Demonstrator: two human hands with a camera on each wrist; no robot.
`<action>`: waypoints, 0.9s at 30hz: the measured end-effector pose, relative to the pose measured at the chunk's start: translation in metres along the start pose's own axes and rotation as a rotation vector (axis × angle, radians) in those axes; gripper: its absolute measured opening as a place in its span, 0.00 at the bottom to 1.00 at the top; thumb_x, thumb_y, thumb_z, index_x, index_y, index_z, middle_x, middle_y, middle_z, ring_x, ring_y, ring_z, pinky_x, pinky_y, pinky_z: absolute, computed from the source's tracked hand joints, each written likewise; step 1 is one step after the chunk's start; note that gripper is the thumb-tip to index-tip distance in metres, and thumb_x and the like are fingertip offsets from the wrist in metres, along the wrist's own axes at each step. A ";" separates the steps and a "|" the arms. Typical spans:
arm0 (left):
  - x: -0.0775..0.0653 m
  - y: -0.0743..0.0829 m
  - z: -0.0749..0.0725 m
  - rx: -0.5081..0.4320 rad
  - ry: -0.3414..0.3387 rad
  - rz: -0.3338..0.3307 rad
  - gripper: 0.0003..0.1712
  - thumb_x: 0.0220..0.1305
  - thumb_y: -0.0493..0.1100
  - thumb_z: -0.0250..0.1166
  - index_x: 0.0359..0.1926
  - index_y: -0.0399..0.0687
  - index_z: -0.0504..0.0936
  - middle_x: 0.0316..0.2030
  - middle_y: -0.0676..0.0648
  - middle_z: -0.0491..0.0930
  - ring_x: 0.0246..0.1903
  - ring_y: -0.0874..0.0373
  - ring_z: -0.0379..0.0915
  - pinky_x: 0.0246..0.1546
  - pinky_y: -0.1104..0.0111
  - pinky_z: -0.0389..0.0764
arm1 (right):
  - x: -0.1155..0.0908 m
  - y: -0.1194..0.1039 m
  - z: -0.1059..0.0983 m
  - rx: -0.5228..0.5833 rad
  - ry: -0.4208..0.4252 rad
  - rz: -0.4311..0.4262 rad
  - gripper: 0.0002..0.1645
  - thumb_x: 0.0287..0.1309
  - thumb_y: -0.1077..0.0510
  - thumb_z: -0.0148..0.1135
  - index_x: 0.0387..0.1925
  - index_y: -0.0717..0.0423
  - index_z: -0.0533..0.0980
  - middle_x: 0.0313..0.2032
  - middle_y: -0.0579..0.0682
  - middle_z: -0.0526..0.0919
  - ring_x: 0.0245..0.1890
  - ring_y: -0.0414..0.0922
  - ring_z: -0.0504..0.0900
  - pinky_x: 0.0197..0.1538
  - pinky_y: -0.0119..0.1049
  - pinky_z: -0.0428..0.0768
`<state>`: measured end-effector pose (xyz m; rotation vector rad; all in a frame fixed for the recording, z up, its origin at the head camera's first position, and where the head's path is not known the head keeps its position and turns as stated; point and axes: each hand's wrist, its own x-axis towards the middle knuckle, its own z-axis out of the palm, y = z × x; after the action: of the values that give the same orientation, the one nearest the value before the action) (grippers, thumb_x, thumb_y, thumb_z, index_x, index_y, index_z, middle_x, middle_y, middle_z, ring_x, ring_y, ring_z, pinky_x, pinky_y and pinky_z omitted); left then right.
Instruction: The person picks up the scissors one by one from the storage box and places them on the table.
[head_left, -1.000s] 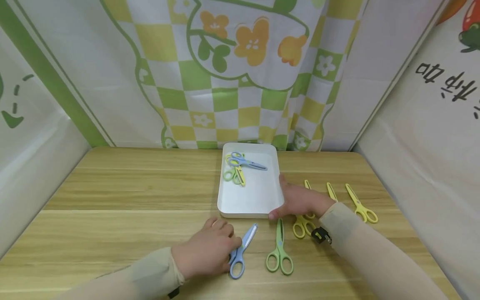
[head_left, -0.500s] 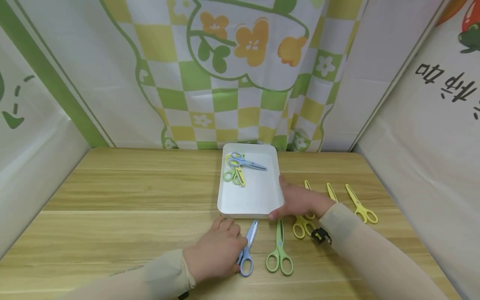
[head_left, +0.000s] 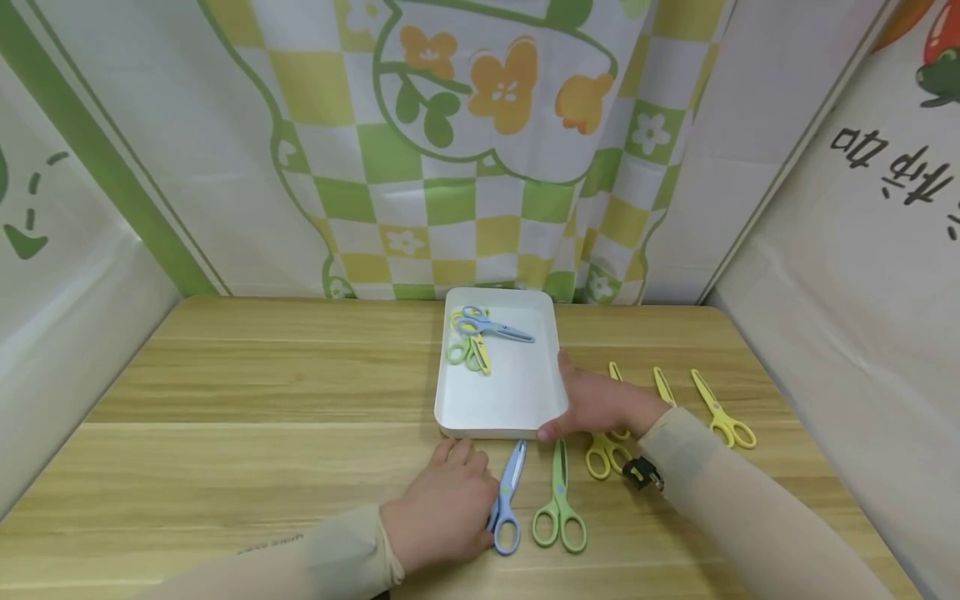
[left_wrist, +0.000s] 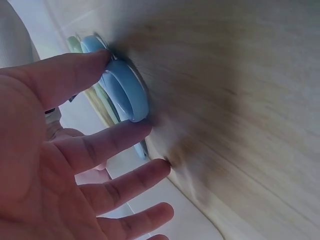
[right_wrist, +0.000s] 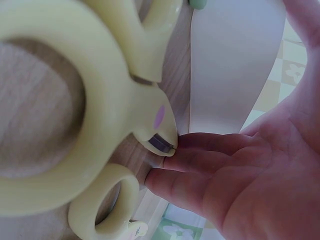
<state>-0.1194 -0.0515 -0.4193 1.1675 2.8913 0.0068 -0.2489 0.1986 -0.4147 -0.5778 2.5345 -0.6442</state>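
The person's left hand (head_left: 442,504) has its grip of thumb and forefinger pinching the handles of blue scissors (head_left: 506,500), just in front of the white tray (head_left: 517,383) on the wood-grain counter (head_left: 262,467) and beside green scissors (head_left: 558,496). The right hand (head_left: 603,400), its grip spread, rests against the tray's right side, near yellow scissors (head_left: 720,412). Large black characters (head_left: 909,171) mark the right wall, too slanted to read surely; grey lettering (head_left: 270,545) on the left sleeve (head_left: 345,550) is too small.
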 end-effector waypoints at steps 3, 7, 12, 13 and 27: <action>0.000 0.001 -0.001 -0.001 -0.005 -0.004 0.22 0.48 0.61 0.76 0.30 0.50 0.83 0.32 0.50 0.72 0.49 0.46 0.67 0.59 0.48 0.63 | -0.001 -0.001 -0.001 0.001 0.002 -0.010 0.88 0.41 0.32 0.78 0.72 0.73 0.24 0.72 0.77 0.46 0.69 0.62 0.60 0.68 0.51 0.60; 0.001 0.000 -0.001 0.001 -0.007 -0.004 0.21 0.48 0.61 0.76 0.29 0.51 0.83 0.30 0.51 0.70 0.46 0.47 0.67 0.58 0.48 0.64 | 0.000 -0.001 -0.001 0.002 0.000 -0.007 0.89 0.41 0.32 0.78 0.73 0.72 0.24 0.72 0.76 0.46 0.69 0.61 0.61 0.68 0.50 0.60; 0.002 0.000 -0.003 -0.005 -0.007 -0.011 0.22 0.48 0.63 0.75 0.25 0.52 0.81 0.29 0.51 0.70 0.45 0.47 0.68 0.57 0.49 0.66 | 0.000 -0.001 -0.001 0.003 -0.001 -0.013 0.89 0.41 0.32 0.78 0.73 0.71 0.24 0.72 0.75 0.45 0.69 0.60 0.60 0.69 0.50 0.60; 0.002 -0.001 -0.004 -0.009 -0.006 -0.013 0.22 0.48 0.64 0.75 0.24 0.52 0.80 0.29 0.51 0.70 0.44 0.48 0.68 0.57 0.49 0.66 | -0.001 -0.001 -0.001 0.003 0.000 -0.014 0.89 0.41 0.32 0.78 0.73 0.71 0.24 0.72 0.76 0.45 0.69 0.60 0.60 0.68 0.50 0.60; 0.018 -0.028 -0.027 -0.056 0.132 0.171 0.44 0.72 0.72 0.41 0.68 0.43 0.73 0.71 0.44 0.64 0.74 0.41 0.42 0.69 0.47 0.50 | 0.002 0.001 0.001 0.068 0.026 -0.164 0.84 0.43 0.40 0.81 0.73 0.72 0.28 0.70 0.77 0.52 0.61 0.57 0.70 0.63 0.54 0.68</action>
<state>-0.1523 -0.0593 -0.3929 1.4526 2.8683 0.1727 -0.2507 0.1980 -0.4166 -0.7634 2.4957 -0.7972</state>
